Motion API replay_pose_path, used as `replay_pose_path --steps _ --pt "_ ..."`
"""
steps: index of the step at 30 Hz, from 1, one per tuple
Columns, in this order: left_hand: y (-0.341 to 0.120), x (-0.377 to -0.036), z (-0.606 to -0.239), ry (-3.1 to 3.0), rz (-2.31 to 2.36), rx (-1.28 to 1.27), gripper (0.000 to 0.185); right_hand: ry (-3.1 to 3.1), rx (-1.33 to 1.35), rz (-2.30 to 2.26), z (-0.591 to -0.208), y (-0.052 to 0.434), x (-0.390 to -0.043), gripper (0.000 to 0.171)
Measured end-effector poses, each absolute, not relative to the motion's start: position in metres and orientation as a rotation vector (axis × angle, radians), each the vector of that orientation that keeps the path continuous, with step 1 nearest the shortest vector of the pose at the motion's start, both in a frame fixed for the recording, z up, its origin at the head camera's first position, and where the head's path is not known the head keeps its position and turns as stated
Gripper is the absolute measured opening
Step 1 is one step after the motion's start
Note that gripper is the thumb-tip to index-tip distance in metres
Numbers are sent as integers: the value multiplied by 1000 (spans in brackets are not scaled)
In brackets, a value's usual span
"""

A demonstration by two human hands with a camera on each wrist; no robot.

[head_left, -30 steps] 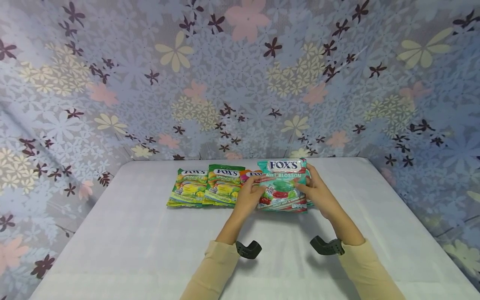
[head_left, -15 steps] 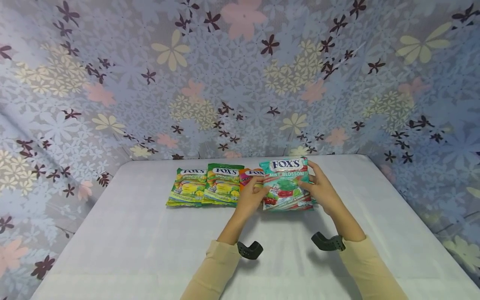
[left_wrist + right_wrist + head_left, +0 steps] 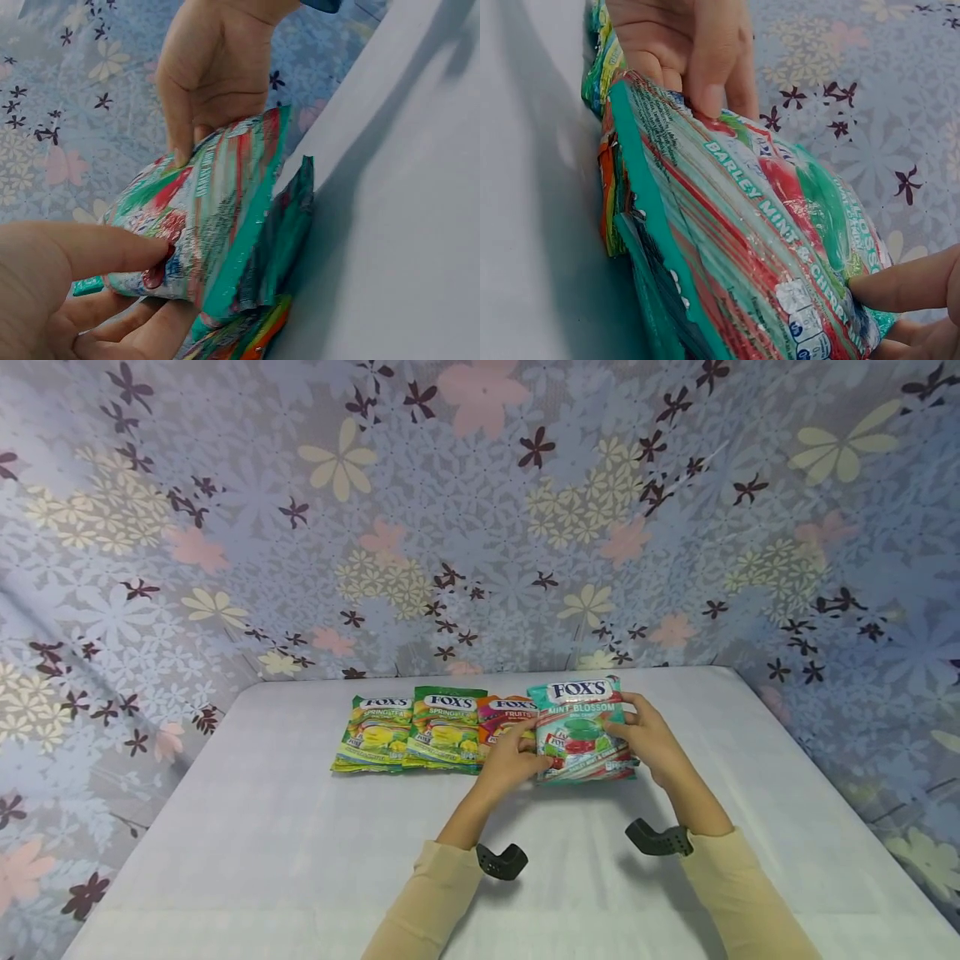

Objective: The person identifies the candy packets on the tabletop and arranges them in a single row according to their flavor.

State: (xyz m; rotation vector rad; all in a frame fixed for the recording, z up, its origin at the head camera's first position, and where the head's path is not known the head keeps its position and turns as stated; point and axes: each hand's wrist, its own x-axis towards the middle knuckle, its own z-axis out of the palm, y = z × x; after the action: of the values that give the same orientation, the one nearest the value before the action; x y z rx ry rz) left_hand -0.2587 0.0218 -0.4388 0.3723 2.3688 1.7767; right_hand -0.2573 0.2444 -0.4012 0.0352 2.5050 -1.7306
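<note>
A teal Fox's Mint Blossom candy bag (image 3: 581, 731) is held between both hands near the far edge of the white table (image 3: 300, 860). My left hand (image 3: 516, 758) pinches its left side, thumb on the front (image 3: 105, 251). My right hand (image 3: 647, 739) grips its right side, thumb on the face (image 3: 900, 285). The bag (image 3: 210, 217) sits low, tilted, over another teal bag (image 3: 289, 225) lying underneath. To its left lie an orange Fox's Fruits bag (image 3: 504, 720) and two green Spring Tea bags (image 3: 448, 728) (image 3: 377, 735) in a row.
A floral cloth backdrop (image 3: 480, 510) rises behind and at both sides of the table. Black wrist-camera mounts (image 3: 501, 862) (image 3: 658, 839) hang under both sleeves. Bare white tabletop stretches in front of the row.
The Mint Blossom bag has moved right and lowered toward the table, uncovering the orange Fruits bag. Both hands moved with it.
</note>
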Motion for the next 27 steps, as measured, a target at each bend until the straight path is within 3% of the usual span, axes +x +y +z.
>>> replay_pose_path --steps 5,13,27 --pt "35 -257 -444 2365 1783 344 66 2505 10 -1685 -401 255 -257 69" --pt "59 -265 -437 2419 1668 416 65 2444 74 -1681 -408 282 -256 93" --pt "118 -283 -429 2499 1503 431 63 2465 206 -1738 -412 331 -265 96"
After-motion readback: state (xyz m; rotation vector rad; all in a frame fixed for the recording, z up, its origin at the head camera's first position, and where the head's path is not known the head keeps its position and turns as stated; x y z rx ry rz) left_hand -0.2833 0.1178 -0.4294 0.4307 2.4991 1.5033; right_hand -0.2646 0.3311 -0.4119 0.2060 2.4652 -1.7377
